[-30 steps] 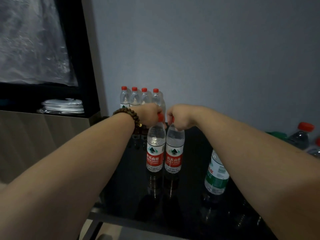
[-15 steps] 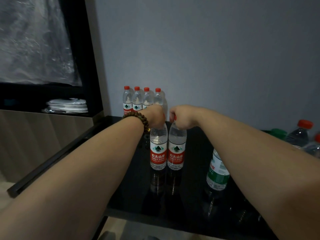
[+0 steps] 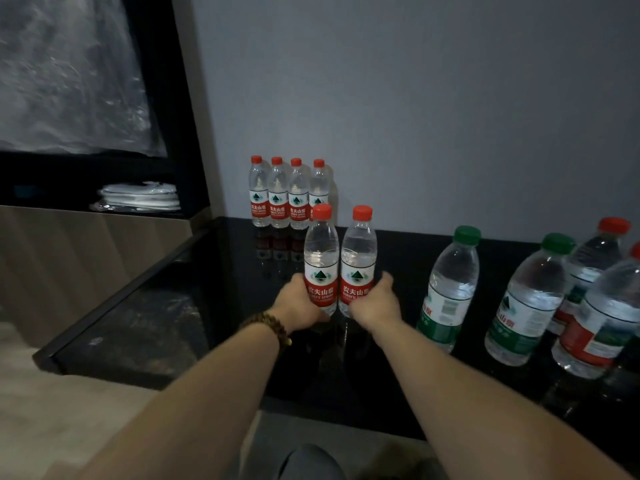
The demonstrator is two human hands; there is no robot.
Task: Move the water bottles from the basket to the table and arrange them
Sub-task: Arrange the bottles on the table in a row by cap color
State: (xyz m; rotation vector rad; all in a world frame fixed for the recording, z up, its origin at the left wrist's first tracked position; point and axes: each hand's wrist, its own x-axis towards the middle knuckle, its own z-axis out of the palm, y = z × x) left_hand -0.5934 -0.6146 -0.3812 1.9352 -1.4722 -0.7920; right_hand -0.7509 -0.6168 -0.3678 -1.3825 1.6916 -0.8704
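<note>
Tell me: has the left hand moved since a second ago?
Yes. The left hand went down the left front bottle: it covered the red cap then, and now grips the label, cap bare.

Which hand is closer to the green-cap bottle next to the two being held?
Right. The right hand grips the right red-cap bottle, just left of the green-cap bottle; the left hand grips the left red-cap bottle, one bottle farther away.
</note>
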